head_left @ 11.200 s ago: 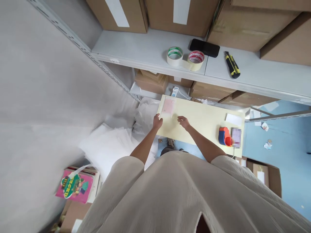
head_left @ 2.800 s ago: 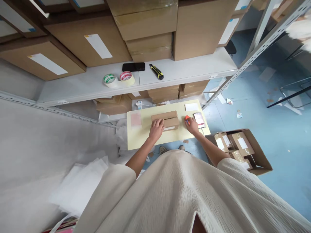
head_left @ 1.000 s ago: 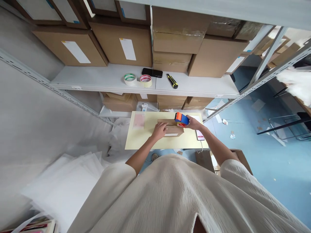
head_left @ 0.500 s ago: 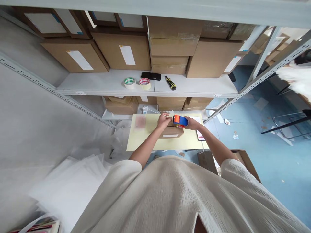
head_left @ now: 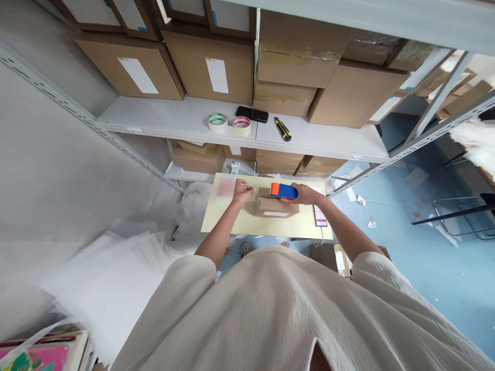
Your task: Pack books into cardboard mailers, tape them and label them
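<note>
My right hand (head_left: 306, 194) is wrapped round a blue and orange tape dispenser (head_left: 286, 191), held over the right part of a small brown cardboard box (head_left: 275, 208). The box rests on a pale yellow board (head_left: 228, 219) and bears a white label on its near side. My left hand (head_left: 243, 192) is at the box's left end, apart from the dispenser. Its fingers are pinched together, pointing toward the box. Whatever lies between them is too small to make out. Beside the box on the right lies a phone (head_left: 320, 216) with a lit screen and a white cable.
On the shelf (head_left: 174, 117) ahead lie two tape rolls (head_left: 229, 125), a black phone (head_left: 252, 114) and a yellow-black utility knife (head_left: 282, 129). Large cardboard boxes (head_left: 216, 72) stand behind them. White foam sheets (head_left: 104, 288) are piled at left; an open carton (head_left: 327, 257) stands below right.
My left hand has moved left, away from the dispenser, toward the box's left end. My right hand still holds the dispenser over the box. The camera view has shifted a little.
</note>
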`<state>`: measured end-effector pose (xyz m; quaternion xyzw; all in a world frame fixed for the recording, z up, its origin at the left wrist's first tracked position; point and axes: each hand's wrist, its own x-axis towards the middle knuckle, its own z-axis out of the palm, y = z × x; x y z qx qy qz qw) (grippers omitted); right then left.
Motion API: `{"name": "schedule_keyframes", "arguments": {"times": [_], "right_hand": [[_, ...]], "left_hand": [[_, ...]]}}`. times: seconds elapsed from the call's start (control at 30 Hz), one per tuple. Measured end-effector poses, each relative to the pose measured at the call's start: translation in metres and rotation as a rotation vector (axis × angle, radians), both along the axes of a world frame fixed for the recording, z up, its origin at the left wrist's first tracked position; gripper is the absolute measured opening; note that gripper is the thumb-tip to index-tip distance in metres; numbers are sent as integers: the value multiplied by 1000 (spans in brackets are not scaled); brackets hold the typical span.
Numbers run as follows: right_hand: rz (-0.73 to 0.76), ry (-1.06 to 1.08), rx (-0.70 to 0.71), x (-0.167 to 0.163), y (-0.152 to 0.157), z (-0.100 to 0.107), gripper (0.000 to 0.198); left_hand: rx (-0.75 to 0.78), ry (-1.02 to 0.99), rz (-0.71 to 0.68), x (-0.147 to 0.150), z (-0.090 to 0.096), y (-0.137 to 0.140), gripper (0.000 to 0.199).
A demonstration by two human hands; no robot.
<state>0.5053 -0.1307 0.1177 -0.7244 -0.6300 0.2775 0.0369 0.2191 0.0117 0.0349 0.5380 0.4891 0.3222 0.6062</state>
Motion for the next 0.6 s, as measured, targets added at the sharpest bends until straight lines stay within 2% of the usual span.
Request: {"name": "schedule_keyframes", "arguments": {"times": [0.1,0.2,0.43,0.6], "right_hand": [[66,-44,-35,-8,5,2,64],[106,-82,-72,-18,10,7,63],[134,-137,-156,-34,19,18,67],[153,-191,-169,-42,21,21,65]], "left_hand": [[-138,-58,52,-20,-10,5,63],[-197,-90,114,-34,-21,8,66],[-211,-79,61,-50,-48,-4,58],[-228,-70,69,-49,-64,-15,54]]}}
